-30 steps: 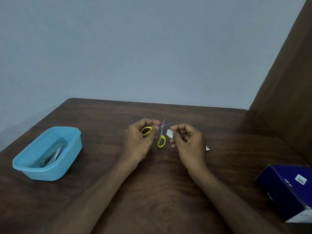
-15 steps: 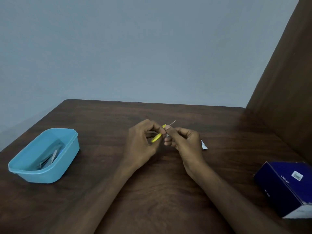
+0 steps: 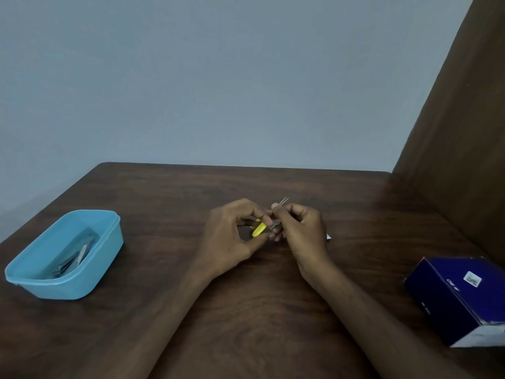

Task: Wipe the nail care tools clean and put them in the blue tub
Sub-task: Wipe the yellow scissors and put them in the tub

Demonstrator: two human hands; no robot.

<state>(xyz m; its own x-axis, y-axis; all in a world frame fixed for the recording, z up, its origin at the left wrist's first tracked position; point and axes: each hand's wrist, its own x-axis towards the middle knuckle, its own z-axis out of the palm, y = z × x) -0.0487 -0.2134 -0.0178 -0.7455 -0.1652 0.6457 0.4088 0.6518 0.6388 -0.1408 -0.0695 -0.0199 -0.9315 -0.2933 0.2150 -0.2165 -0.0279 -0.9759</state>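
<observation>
Above the brown table (image 3: 246,310), the left hand (image 3: 232,236) grips the yellow scissors (image 3: 259,230) while the right hand (image 3: 299,229) pinches the blades, and should wipe slowly toward the tips.

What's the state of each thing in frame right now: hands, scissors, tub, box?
left hand: closed on the yellow handles
right hand: pinched around the blades, apparently with a wipe
scissors: held above the table, thin tips poking up past the fingers
blue tub: open, upright, metal tools inside
dark blue box: closed, on the table at right
</observation>
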